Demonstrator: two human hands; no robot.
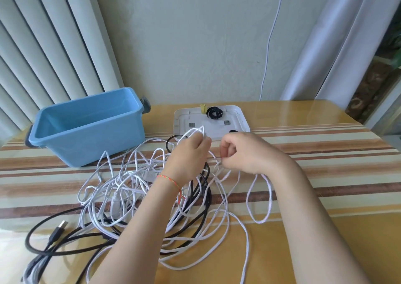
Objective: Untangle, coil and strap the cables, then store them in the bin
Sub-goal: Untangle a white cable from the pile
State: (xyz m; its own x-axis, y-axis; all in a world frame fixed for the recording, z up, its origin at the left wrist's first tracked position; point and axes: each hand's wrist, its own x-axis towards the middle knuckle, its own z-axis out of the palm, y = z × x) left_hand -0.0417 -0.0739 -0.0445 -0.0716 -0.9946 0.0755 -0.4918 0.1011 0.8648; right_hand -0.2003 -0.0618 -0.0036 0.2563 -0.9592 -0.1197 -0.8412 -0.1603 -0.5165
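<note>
A tangle of white cables [138,181] and black cables [195,216] lies on the striped table in front of me. My left hand [188,153] holds small loops of white cable that stick up above its fingers. Just to its right, my right hand [245,151] pinches a white strand with curled fingers; a long white loop [263,199] hangs below it onto the table. A black USB plug [58,231] lies at the near left. The blue bin [86,127] stands at the back left, with nothing visible inside.
A white lid [240,116] lies at the back centre with black straps [214,113] and a yellow clip [202,108] on it. A thin white cord [269,45] hangs down the wall behind. Curtains flank the table on both sides.
</note>
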